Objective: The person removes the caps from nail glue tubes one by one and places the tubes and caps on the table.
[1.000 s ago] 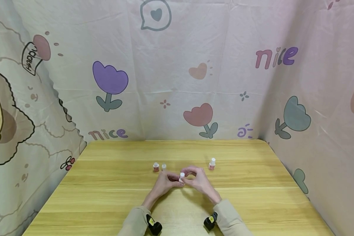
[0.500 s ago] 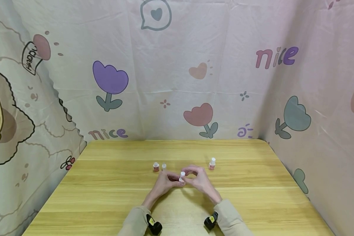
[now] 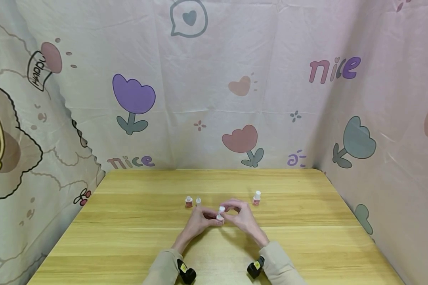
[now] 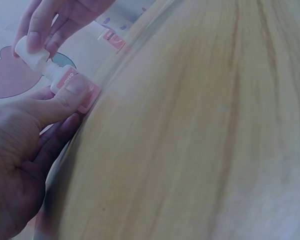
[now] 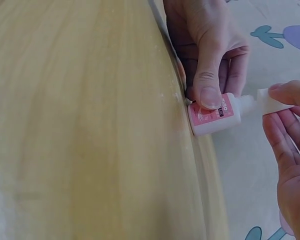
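My left hand grips a small white bottle with a pink label, thumb across the label. The bottle stands on the table, its base touching or very near the top. Between thumb and fingers, my right hand pinches its white cap. A stretch of the narrow white neck shows between cap and bottle. In the left wrist view the cap sits up at the neck's end, slightly tilted. Whether cap and neck still touch cannot be made out.
Left of the hands, on the wooden table, stand a small bottle with a pink label and a small white piece, perhaps a cap. A capped bottle stands to the right. Printed cloth hangs behind and at both sides.
The right hand's cap has risen slightly and shifted a little right, and more of the bottle shows below it. The left hand and bottle have stayed in place.
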Demonstrator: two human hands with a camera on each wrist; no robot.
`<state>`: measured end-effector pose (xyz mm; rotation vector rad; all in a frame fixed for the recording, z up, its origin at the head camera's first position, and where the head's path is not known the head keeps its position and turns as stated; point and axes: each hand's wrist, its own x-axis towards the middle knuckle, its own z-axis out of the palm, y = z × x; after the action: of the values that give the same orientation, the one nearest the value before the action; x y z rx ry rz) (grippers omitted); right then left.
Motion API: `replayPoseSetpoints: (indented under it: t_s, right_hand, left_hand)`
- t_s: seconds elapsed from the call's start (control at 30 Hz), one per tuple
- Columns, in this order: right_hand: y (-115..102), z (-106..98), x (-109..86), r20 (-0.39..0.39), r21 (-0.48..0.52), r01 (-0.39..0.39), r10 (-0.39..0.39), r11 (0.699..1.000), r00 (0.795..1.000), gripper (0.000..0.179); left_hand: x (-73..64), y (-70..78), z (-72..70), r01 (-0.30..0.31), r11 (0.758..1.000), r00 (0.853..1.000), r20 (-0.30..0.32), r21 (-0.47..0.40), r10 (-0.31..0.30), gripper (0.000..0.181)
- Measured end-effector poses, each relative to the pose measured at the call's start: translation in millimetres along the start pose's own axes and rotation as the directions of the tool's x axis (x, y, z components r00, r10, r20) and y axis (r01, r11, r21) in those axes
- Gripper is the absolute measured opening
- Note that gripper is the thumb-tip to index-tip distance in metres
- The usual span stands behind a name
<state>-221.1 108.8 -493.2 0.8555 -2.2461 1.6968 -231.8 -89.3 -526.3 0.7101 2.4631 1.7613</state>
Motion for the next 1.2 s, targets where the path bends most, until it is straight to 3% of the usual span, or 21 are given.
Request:
replayPoseSetpoints:
  t_s: [0.6,1.2]
  right_hand:
    - [6.7,-2.1,-0.3,-0.039,0.123,-0.041,0.046,0.992,0.998,0.027]
    - [7.3,-7.7,-2.7,-0.094,0.338,-0.120,0.160,0.934,0.983,0.036]
  left_hand:
    - [-0.6,-1.4,-0.3,-0.010,1.000,1.000,0.000,-0.026,0.010,0.021]
    - [-0.3,-1.3,-1.1,0.004,0.999,1.000,0.003,-0.036,-0.004,0.020]
